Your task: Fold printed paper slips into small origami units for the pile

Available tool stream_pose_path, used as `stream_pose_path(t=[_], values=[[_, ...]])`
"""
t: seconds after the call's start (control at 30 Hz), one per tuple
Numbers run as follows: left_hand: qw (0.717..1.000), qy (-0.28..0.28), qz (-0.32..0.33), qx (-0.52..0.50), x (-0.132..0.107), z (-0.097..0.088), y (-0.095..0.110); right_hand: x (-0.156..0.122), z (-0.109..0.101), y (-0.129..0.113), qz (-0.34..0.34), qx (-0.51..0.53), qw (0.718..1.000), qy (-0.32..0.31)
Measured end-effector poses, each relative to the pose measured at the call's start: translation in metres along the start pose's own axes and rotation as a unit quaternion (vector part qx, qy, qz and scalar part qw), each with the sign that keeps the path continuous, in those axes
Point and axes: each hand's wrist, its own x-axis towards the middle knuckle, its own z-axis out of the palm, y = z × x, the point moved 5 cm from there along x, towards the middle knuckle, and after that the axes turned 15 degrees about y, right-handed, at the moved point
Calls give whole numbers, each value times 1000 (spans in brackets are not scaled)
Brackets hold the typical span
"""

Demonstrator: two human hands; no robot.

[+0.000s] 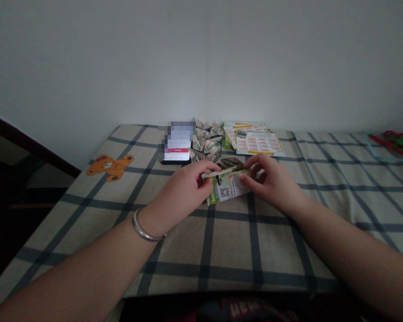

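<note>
Between my two hands is a printed paper card (229, 188), green and white with a QR code, its top edge folded over. My left hand (193, 181) pinches it at the left end, a silver bangle on that wrist. At the right end, my right hand (267, 179) grips the same card between thumb and fingers. Just beyond lie several folded paper pieces (206, 141) in a cluster. A stack of flat printed cards (259, 142) rests behind my right hand.
A phone (177, 142) with its screen lit lies left of the folded pieces. An orange bear cutout (110, 167) lies at the left on the checked tablecloth (174, 250). Red and green ribbons (398, 143) are at the far right. A wall (201, 58) stands behind the table.
</note>
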Motion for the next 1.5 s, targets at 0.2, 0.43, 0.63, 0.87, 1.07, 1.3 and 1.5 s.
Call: stream_pose_path(t=[0.2, 0.43, 0.63, 0.87, 1.07, 1.3, 1.5], values=[[1000, -9, -1, 12, 1, -2, -4, 1, 0, 1, 5, -36, 999, -36], [999, -32, -1, 39, 3, -3, -8, 6, -3, 3, -143, -108, 984, 10], [998, -39, 5, 51, 4, -2, -8, 13, 0, 9, -143, -149, 978, 14], [997, -39, 9, 70, 3, -2, -7, 13, 4, 5, -142, -194, 971, -12], [994, -46, -4, 94, 4, -3, -3, 16, -6, 6, -101, -146, 982, 59], [992, -35, -5, 120, 4, -4, -3, 46, -21, -1, -48, -97, 984, 144], [993, -36, -6, 109, 5, -4, -2, 72, 10, -14, -58, -129, 985, 104]])
